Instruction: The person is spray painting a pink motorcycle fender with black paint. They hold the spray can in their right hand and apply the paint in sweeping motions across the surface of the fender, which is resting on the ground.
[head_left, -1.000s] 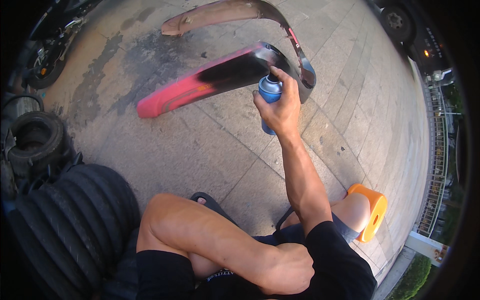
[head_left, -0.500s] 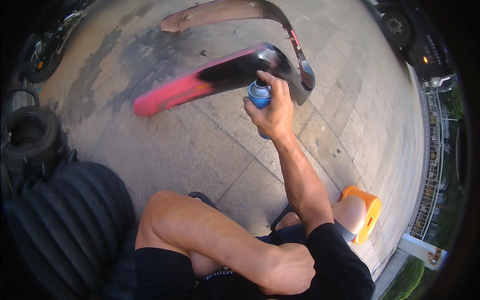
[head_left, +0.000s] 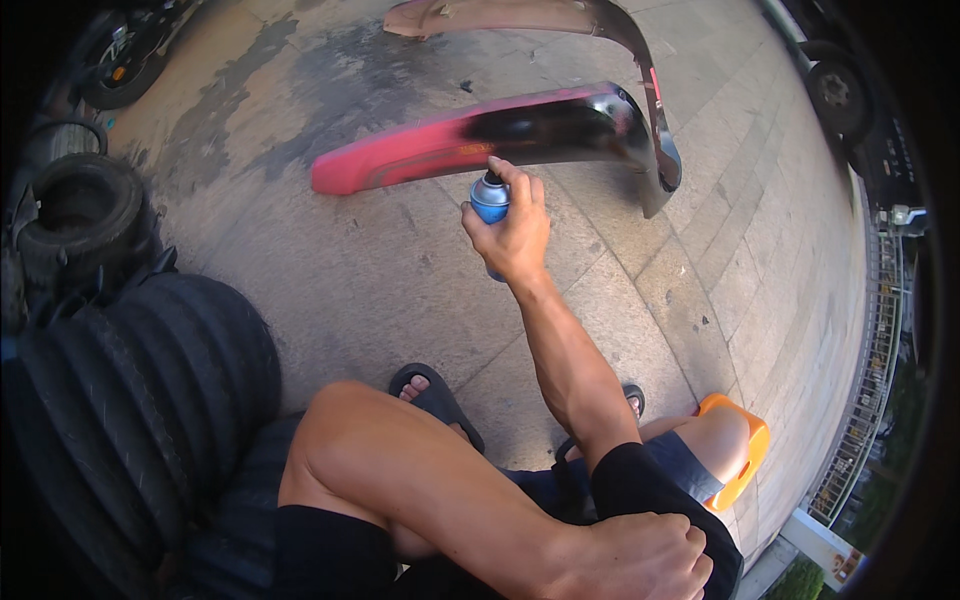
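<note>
My right hand (head_left: 514, 225) is wrapped around a blue spray can (head_left: 490, 200), index finger on its dark nozzle. Beyond the can lies a long curved panel (head_left: 400, 165), resembling a vehicle bumper part, pink-red at its left end and glossy black toward the right. Behind it a second curved piece (head_left: 510, 15), dull pinkish and dark, bends round to meet its right end; whether the two are joined I cannot tell. My left forearm crosses low in front of me. My left hand (head_left: 640, 555) is closed against my right sleeve, its fingertips hidden.
Large ribbed black rubber rolls (head_left: 150, 370) and a worn tyre (head_left: 85, 205) stand at left. An orange stool (head_left: 745, 450) is by my right leg. Parked vehicles, one with a visible wheel (head_left: 838, 95), line the upper corners. Dark stains (head_left: 340, 85) mark the paved ground.
The spray can in my right hand has shifted left along the panel, from its black end toward the red. My left fist has slid right along the sleeve. The view has turned slightly.
</note>
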